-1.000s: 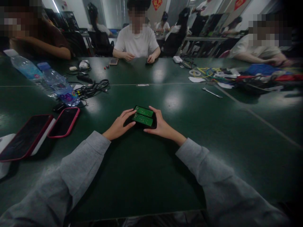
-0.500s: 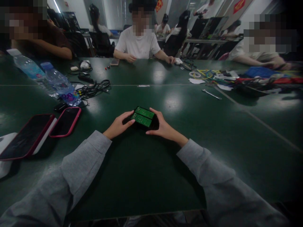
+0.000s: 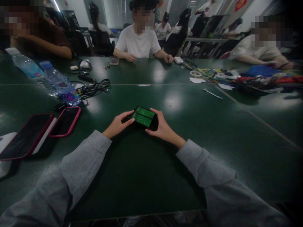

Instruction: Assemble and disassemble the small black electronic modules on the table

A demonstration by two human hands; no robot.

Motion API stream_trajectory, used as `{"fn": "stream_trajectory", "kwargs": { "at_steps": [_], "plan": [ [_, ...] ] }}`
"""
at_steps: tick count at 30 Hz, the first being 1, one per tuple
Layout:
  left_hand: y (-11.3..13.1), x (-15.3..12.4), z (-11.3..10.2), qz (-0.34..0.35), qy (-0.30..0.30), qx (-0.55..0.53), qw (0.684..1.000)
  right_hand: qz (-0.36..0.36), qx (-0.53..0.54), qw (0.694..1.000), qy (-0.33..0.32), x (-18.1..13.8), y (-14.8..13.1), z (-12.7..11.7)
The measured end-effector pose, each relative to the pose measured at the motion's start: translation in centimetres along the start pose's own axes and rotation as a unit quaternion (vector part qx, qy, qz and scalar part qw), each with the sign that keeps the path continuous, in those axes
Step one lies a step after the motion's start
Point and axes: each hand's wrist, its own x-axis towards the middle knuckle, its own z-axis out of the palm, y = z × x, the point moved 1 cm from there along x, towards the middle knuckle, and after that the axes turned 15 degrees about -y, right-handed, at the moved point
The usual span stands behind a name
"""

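Two green circuit boards (image 3: 143, 120), or one board split by a dark line, lie in a black frame over the dark green table (image 3: 142, 176). My left hand (image 3: 117, 125) grips the left side, its thumb on the near-left edge and a fingertip at the far-left corner. On the other side, my right hand (image 3: 163, 126) curves around the right end. Its index fingertip touches the far-right corner, and its thumb is by the near edge. The frame's underside and my other fingers are hidden.
Two phones (image 3: 65, 122) (image 3: 27, 135) and plastic bottles (image 3: 61, 83) are at the left, near black cables (image 3: 96, 88). A wrench (image 3: 212, 93) lies right of centre, before a pile of coloured cables (image 3: 255, 77). Across the table sits a person in a white shirt (image 3: 138, 44).
Both my hands keep their places around the circuit boards, with only a very slight shift of my right hand. The view has tilted a little.
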Motion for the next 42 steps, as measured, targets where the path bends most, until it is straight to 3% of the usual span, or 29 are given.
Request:
{"fn": "stream_trajectory", "kwargs": {
  "at_steps": [10,34,42],
  "plan": [
    [0.3,0.1,-0.1,-0.01,0.003,-0.033,0.999,0.003,-0.134,0.991,0.027,0.0,-1.2,-0.1],
    [0.1,0.2,0.3,-0.006,0.017,-0.053,0.998,0.044,-0.024,0.998,-0.024,0.2,-0.4,0.1],
    [0.6,0.2,0.4,-0.022,0.041,-0.02,0.999,0.012,0.034,0.999,-0.033,0.3,-0.3,-0.1]
  ]
}}
